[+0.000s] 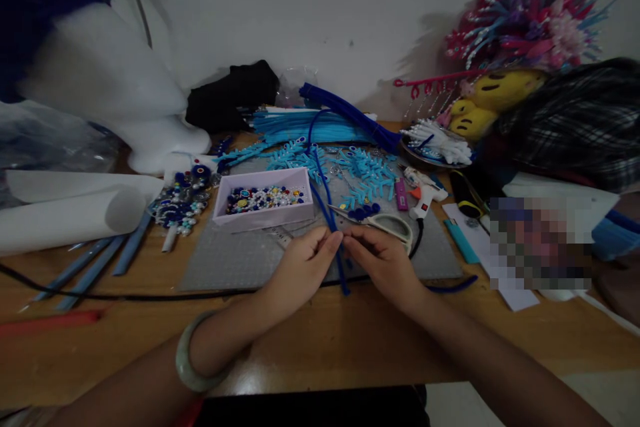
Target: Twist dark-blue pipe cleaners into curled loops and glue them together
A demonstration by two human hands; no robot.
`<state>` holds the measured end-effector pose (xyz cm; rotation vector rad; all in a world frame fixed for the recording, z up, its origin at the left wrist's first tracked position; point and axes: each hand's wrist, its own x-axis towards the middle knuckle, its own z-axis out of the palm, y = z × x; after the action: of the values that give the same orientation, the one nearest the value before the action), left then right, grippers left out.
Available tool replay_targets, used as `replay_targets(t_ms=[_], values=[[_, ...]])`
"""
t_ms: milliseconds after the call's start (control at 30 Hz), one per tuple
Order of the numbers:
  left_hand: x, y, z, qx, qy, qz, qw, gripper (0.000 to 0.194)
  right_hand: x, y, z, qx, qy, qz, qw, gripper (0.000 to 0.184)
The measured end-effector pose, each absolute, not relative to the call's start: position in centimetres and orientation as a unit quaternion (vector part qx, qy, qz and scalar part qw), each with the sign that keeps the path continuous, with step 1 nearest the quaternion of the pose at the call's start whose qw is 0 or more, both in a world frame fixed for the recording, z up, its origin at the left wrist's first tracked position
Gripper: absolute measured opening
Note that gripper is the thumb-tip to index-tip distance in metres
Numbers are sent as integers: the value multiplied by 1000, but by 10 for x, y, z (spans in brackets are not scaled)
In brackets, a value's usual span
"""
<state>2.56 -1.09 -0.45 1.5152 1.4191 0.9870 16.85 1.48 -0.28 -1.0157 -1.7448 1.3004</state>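
Dark blue pipe cleaners [343, 277] run upright between my hands, over the grey cutting mat [225, 267]. My left hand [307, 260] pinches them between thumb and fingers. Close beside it, my right hand [383, 260] is closed with its fingertips at the same spot, nearly touching the left thumb. Its fingers cover part of the pipe cleaners. Just beyond my hands lie scissors [395, 225] with pale handles and several dark blue coils [363, 212]. A white box [265, 219] of mixed beads stands to the left. Light blue branch-shaped pieces [370, 180] lie behind.
A glue gun [423, 193] with a black cord lies at the right. Bundles of light blue pipe cleaners [295, 125] are at the back. On the left are a white foam head [110, 73], a beaded ornament [180, 203] and rolled white sheets [65, 217]. A black cable [150, 297] crosses the table.
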Motion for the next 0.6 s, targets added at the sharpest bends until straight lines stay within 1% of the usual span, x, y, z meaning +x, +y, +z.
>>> replay_targets(t_ms=[133, 267, 433, 600], values=[[26, -11, -6, 589, 538, 405, 448, 30, 169, 14, -3, -392, -687, 492, 364, 14], [28, -11, -4, 579, 525, 420, 461, 27, 168, 14, -1, -401, -686, 488, 361, 13], [28, -12, -2, 568, 528, 449, 444, 9, 168, 14, -2, -418, -672, 471, 389, 12], [29, -13, -1, 533, 528, 453, 481, 11, 168, 15, -2, -420, -666, 461, 409, 12]])
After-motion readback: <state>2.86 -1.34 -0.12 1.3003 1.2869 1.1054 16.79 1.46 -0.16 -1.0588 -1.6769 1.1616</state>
